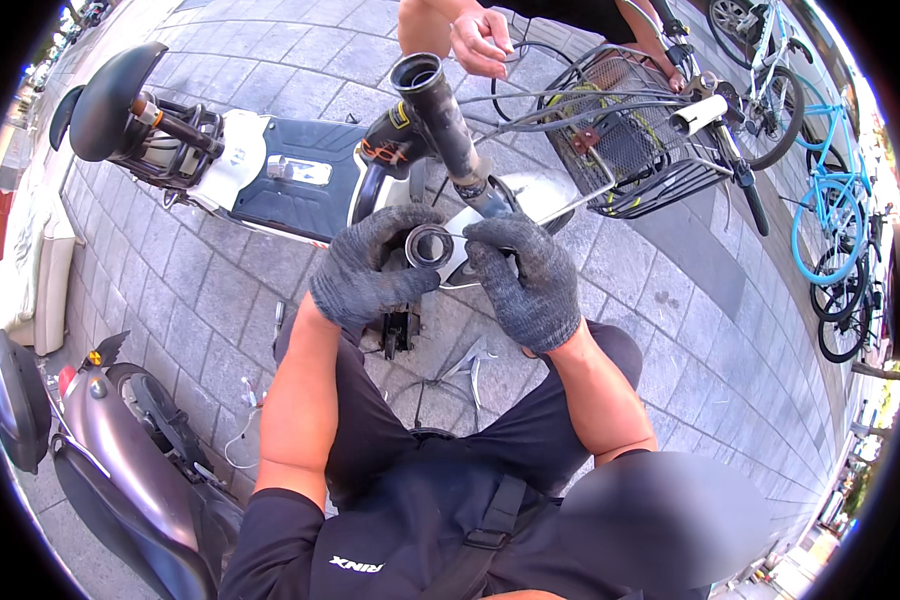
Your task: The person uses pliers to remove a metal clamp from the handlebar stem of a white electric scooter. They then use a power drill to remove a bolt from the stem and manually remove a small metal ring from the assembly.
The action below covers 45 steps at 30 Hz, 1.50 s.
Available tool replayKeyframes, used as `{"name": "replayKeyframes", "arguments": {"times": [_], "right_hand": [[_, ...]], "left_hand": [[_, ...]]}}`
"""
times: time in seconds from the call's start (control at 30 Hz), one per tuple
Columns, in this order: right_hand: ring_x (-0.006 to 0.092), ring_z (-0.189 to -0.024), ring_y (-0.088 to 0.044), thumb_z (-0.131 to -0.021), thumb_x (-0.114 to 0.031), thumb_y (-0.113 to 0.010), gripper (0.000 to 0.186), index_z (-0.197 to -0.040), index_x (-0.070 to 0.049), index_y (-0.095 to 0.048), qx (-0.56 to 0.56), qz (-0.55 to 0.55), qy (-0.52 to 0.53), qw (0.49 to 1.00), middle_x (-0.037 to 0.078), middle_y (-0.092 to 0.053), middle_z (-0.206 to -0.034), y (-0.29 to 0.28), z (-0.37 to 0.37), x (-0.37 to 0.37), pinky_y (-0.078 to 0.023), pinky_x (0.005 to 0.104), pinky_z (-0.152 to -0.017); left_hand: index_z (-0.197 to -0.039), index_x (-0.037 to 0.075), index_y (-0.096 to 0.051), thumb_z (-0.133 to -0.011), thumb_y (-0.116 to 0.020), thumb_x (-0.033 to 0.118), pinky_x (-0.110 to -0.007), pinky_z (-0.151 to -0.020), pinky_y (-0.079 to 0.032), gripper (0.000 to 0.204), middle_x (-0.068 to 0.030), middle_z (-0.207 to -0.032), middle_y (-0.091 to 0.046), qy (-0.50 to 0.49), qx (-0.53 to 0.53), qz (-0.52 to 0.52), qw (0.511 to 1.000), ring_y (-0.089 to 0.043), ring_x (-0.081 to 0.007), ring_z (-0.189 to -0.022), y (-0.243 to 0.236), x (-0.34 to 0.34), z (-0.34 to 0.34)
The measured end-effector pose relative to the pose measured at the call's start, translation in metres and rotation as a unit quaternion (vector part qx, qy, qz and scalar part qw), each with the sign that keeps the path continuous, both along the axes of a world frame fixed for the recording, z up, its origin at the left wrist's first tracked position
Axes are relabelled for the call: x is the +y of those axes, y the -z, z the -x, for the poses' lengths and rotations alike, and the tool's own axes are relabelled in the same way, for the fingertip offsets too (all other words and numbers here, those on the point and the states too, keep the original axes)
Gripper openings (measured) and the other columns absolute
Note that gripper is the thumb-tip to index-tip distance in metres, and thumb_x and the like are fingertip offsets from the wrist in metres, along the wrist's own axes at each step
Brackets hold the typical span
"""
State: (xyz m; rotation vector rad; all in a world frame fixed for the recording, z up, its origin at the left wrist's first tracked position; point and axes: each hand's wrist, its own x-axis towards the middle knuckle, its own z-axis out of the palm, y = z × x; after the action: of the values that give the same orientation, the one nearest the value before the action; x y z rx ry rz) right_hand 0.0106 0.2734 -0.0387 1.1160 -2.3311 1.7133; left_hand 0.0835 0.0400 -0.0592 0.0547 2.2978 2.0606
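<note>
My left hand [375,262], in a grey knit glove, is closed round a dark metal bearing ring [429,247] with a hole through it. Across from it, my right hand [526,270], gloved alike, pinches a thin dark piece like a wire, whose end reaches the ring's upper edge. Just beyond both hands rises the scooter's black head tube [442,122], its open top tilted toward the far left. Behind my right hand is the white front fender [540,193], partly covered by my fingers.
The scooter's deck [310,175] and seat [120,100] extend left. A wire basket [620,130] and handlebar [705,118] lie to the right, joined by cables. Another person's hand [480,42] hangs at the far side. A parked moped [135,440] stands near left; several bicycles [830,230] line the right.
</note>
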Motion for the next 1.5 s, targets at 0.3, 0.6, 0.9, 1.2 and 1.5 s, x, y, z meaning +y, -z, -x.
{"name": "replayKeyframes", "arguments": {"times": [0.3, 0.6, 0.9, 1.2, 1.5], "right_hand": [[0.0384, -0.083, -0.070, -0.091, -0.003, -0.071, 0.018, -0.110, -0.004, -0.070, 0.038, -0.024, -0.024, 0.999, 0.017, -0.070, -0.094, 0.000, 0.005, 0.000, -0.055, 0.0448, -0.072], [0.0373, -0.083, -0.071, -0.090, -0.006, -0.073, 0.017, -0.108, -0.006, -0.072, 0.019, -0.025, -0.012, 0.999, 0.016, -0.072, -0.091, 0.002, 0.004, -0.005, -0.055, 0.0448, -0.073], [0.0365, -0.082, -0.071, -0.091, -0.007, -0.073, 0.017, -0.107, -0.004, -0.073, 0.023, -0.045, -0.013, 0.999, 0.016, -0.071, -0.088, 0.001, 0.001, -0.005, -0.055, 0.0455, -0.073], [0.0357, -0.082, -0.072, -0.090, -0.008, -0.073, 0.017, -0.107, -0.006, -0.074, -0.017, -0.067, -0.027, 0.997, 0.015, -0.072, -0.088, -0.009, -0.004, -0.003, -0.055, 0.0447, -0.072], [0.0362, -0.082, -0.074, -0.094, -0.014, -0.071, 0.020, -0.112, -0.008, -0.074, -0.007, -0.058, 0.041, 0.997, 0.017, -0.075, -0.090, -0.009, -0.008, -0.009, -0.057, 0.0439, -0.071]], "left_hand": [[-0.138, -0.001, -0.061, -0.085, -0.087, 0.018, -0.033, -0.098, -0.054, 0.062, -0.0057, -0.122, -0.070, 0.007, -0.070, -0.048, 0.996, -0.065, -0.0140, -0.110, -0.021, -0.007, -0.006], [-0.138, -0.002, -0.061, -0.084, -0.088, 0.026, -0.034, -0.101, -0.053, 0.066, -0.0070, -0.123, -0.070, -0.005, -0.046, -0.021, 0.999, -0.065, -0.0145, -0.112, -0.022, -0.010, -0.007], [-0.138, 0.000, -0.060, -0.085, -0.086, 0.010, -0.033, -0.098, -0.055, 0.060, -0.0066, -0.124, -0.070, -0.024, -0.003, 0.041, 0.999, -0.065, -0.0141, -0.113, -0.016, -0.014, -0.011], [-0.136, 0.000, -0.061, -0.077, -0.090, 0.006, -0.033, -0.099, -0.055, 0.066, -0.0063, -0.122, -0.069, -0.073, 0.014, -0.022, 0.997, -0.065, -0.0156, -0.112, 0.006, -0.018, -0.011], [-0.137, 0.000, -0.059, -0.075, -0.089, -0.002, -0.034, -0.098, -0.056, 0.069, -0.0078, -0.122, -0.069, -0.106, -0.027, -0.102, 0.989, -0.066, -0.0171, -0.112, -0.006, -0.003, -0.008]]}}
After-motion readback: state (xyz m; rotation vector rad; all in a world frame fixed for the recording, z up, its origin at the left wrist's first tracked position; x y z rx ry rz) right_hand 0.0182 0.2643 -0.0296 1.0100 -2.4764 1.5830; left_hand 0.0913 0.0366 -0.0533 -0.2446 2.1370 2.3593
